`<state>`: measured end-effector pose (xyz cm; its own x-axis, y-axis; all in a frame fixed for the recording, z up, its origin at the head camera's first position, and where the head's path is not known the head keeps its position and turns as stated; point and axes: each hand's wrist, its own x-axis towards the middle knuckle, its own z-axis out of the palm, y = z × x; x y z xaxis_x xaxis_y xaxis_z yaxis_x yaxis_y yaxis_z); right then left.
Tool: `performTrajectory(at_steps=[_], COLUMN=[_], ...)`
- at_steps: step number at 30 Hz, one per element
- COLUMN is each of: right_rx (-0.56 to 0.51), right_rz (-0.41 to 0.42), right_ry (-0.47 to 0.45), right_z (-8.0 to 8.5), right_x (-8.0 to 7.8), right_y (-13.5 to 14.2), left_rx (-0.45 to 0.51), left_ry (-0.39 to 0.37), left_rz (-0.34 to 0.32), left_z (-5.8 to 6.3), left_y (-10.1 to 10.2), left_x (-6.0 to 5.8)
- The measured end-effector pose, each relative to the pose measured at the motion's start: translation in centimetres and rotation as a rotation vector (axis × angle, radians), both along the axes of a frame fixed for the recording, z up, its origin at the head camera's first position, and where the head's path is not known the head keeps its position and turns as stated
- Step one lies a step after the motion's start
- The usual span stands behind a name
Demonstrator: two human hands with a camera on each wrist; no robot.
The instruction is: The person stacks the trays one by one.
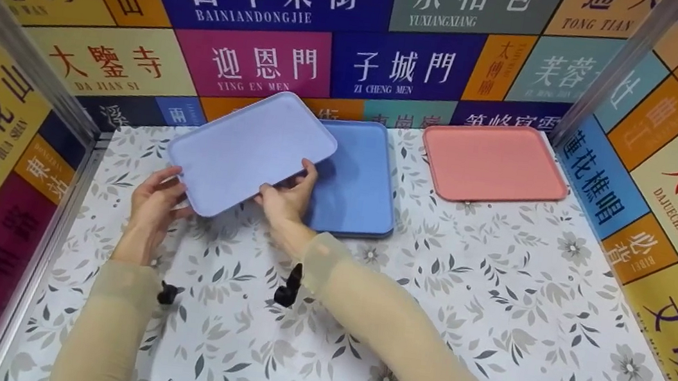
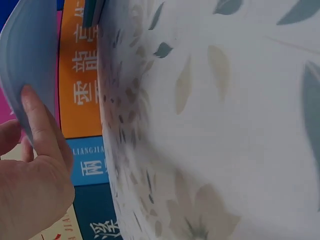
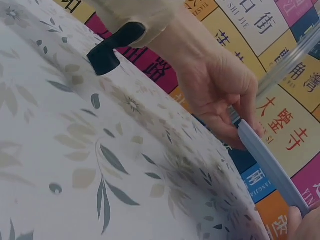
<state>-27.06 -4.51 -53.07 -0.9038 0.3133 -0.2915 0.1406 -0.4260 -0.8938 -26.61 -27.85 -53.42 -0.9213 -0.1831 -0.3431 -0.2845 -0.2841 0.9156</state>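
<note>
A lavender tray (image 1: 253,148) is held up off the table, tilted, between both hands. At its lower left corner my left hand (image 1: 154,210) grips the edge, thumb and fingers on either side. The right hand (image 1: 289,204) pinches the tray's near edge toward the right. Fingers of the left hand (image 2: 42,165) lie against the tray in the left wrist view. Partly behind the lavender tray, a blue tray (image 1: 359,180) lies flat on the table; its left part is hidden.
A pink tray (image 1: 497,165) lies at the back right of the table. White cloth with a grey leaf pattern (image 1: 490,326) covers the tabletop. Colourful panels with Chinese lettering (image 1: 251,63) stand along the back and sides, with metal posts (image 1: 619,69) at the corners.
</note>
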Motion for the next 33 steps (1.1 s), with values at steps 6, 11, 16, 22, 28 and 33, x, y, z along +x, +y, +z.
performTrajectory(at_steps=[6,11,16,22,28,33], right_rx=[0.024,0.067,0.041,0.074,0.093,0.106], right_rz=[0.075,0.164,0.28,0.418,0.519,0.589], right_ry=[0.018,0.048,0.07,0.043,0.048,0.061], right_z=[-0.1,0.2,0.6,0.3,-0.3,-0.6], right_x=[0.3,0.8,0.9,0.9,0.8,0.3], right_y=[1.2,2.2,3.2,4.4,5.5,6.7], left_rx=[0.144,0.111,-0.048,-0.2,-0.289,-0.264], left_ry=[0.008,-0.059,-0.149,-0.158,-0.174,-0.193], left_rz=[-0.014,-0.121,-0.346,-0.638,-0.752,-0.782], left_z=[1.9,3.9,5.6,6.2,5.9,5.7], left_y=[-3.2,-6.3,-9.1,-9.9,-9.2,-8.3], left_x=[-0.6,-1.3,-2.2,-2.9,-3.6,-3.8])
